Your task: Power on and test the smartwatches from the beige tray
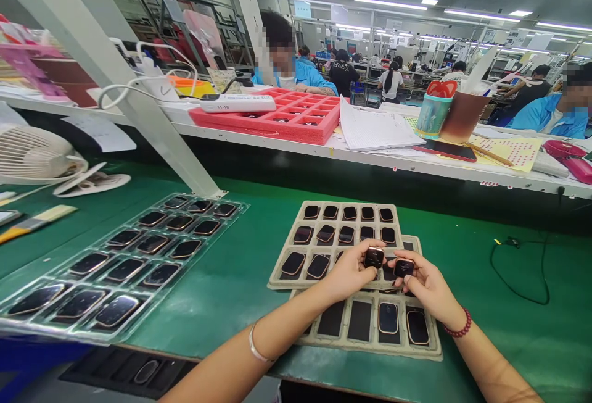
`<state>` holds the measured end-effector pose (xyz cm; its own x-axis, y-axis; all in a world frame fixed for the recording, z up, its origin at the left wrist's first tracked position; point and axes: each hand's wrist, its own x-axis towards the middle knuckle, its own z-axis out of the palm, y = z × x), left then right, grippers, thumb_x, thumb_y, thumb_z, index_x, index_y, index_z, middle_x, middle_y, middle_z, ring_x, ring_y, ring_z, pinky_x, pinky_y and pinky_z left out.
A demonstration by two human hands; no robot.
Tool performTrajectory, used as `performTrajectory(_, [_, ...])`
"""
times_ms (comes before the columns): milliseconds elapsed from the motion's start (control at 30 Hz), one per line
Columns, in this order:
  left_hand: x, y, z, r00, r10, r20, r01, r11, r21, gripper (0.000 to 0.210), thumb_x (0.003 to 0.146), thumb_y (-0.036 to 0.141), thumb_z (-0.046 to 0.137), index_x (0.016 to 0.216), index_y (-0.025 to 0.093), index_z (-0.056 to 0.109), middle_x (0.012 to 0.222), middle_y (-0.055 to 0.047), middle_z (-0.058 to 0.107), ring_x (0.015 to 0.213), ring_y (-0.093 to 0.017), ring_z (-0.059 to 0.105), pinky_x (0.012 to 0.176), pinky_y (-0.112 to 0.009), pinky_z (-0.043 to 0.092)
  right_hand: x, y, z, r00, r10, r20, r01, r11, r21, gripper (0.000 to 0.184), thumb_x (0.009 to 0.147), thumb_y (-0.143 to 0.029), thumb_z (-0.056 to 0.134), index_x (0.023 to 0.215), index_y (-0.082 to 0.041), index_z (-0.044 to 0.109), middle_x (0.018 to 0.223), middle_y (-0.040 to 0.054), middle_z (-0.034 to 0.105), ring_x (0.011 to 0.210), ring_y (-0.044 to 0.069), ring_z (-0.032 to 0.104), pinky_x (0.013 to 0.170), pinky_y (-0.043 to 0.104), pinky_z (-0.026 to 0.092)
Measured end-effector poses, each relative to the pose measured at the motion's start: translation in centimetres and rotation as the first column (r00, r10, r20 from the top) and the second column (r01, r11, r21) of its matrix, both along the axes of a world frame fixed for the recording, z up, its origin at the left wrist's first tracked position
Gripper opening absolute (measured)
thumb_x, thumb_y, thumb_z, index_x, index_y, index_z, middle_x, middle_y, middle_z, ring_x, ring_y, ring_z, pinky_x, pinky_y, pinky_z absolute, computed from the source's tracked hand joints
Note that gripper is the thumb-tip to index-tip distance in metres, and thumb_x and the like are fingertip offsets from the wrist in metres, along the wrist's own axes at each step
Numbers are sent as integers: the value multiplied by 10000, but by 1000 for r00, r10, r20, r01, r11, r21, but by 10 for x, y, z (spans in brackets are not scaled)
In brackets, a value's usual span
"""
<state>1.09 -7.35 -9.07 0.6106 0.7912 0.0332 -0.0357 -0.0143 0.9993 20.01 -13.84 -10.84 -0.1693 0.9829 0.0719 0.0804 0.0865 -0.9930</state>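
Observation:
My left hand (354,270) pinches a smartwatch face (374,258) with a dark screen and gold rim. A second watch face (404,268) of the same look is gripped by my right hand (428,282), close beside the first. Both are held over an upper beige tray (272,284) whose compartments carry several dark watch faces; my hands hide part of it. Partly beneath that tray lies a lower beige tray (370,350). Two watch faces (388,318) show in its front row, next to dark, watchless compartments.
On the left of the green bench (203,304) lies a clear plastic tray (132,321) of watch faces. A white fan (37,153) and a brush (39,223) are farther left. Behind, a shelf (296,155) carries a red foam tray (277,134), papers and cups. A black cable (518,295) lies right.

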Motion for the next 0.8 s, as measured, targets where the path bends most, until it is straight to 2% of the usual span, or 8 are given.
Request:
performTrajectory(200, [0, 0, -1, 1000, 7, -15, -7, 999, -37, 380, 679, 97, 517, 1057, 134, 521, 807, -32, 592, 692, -123, 540, 614, -231, 407, 0, 1, -1, 1000, -11, 22, 11, 1000, 6, 352, 840, -214, 491, 1192, -214, 478, 1106, 112, 602, 697, 139, 618, 581, 276, 499])
performTrajectory(333, [0, 0, 0, 1000, 10, -6, -10, 1000, 4, 464, 642, 41, 513, 1093, 151, 513, 872, -37, 607, 796, -137, 561, 689, -237, 413, 0, 1, -1, 1000, 1, 16, -1, 1000, 14, 404, 813, -206, 525, 1212, -217, 462, 1123, 115, 598, 735, 156, 626, 606, 292, 514])
performTrajectory(433, [0, 0, 0, 1000, 11, -6, -11, 1000, 3, 460, 642, 52, 531, 1092, 151, 515, 885, -41, 609, 816, -145, 563, 701, -243, 415, 1, 1, 0, 1000, -26, 9, 26, 1000, 13, 363, 827, -223, 512, 1189, -218, 484, 1089, 108, 611, 686, 145, 622, 583, 286, 510])
performTrajectory(600, [0, 1, -2, 1000, -4, -4, 4, 999, -51, 372, 679, 102, 532, 1049, 138, 533, 771, -20, 591, 667, -116, 539, 607, -229, 408, 0, 1, 0, 999, -32, -5, 32, 999, -1, 372, 822, -212, 514, 1192, -221, 477, 1087, 101, 601, 688, 144, 614, 579, 283, 501])
performTrajectory(800, [0, 0, 1, 1000, 9, -21, -9, 1000, 9, 469, 632, 17, 498, 1085, 139, 516, 881, -43, 608, 824, -147, 568, 713, -247, 424, -1, -1, 3, 1000, -16, -7, 16, 1000, 3, 395, 808, -193, 521, 1198, -227, 466, 1109, 102, 594, 728, 149, 617, 598, 285, 504])
